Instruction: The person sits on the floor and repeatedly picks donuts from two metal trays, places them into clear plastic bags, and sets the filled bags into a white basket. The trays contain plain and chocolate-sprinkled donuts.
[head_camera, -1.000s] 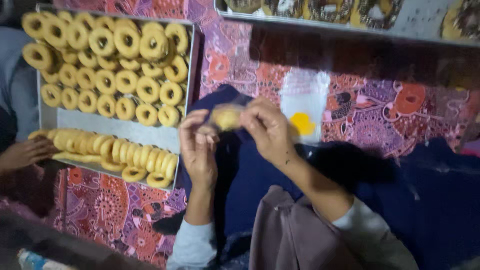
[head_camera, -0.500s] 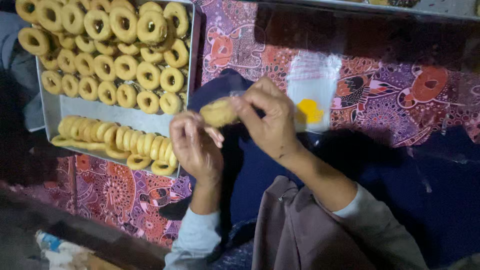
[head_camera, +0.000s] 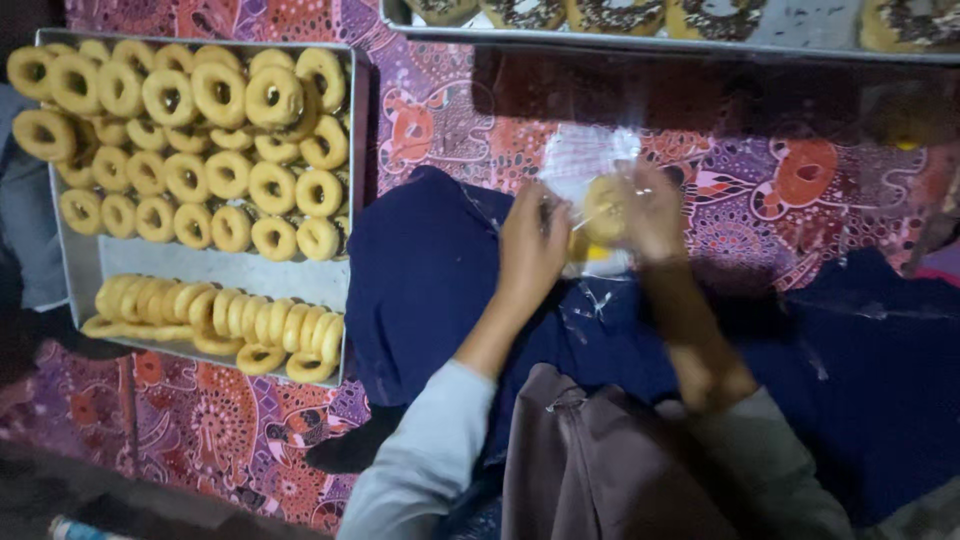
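While our left hand (head_camera: 530, 245) pinches the clear bag (head_camera: 590, 165) open and our right hand (head_camera: 655, 210) grips the doughnut (head_camera: 605, 208), we should slide it in gently.

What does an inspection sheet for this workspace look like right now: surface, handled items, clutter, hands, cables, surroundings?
Surface: patterned red and purple cloth, with dark blue fabric over it.
Handled items: ring doughnut inside a clear plastic bag.
Clutter: metal tray of plain ring doughnuts, some stacked on edge.
Hands: left hand and right hand both grip the bag; blurred.
Cables: nothing seen.
Surroundings: second tray of topped doughnuts at the top edge.
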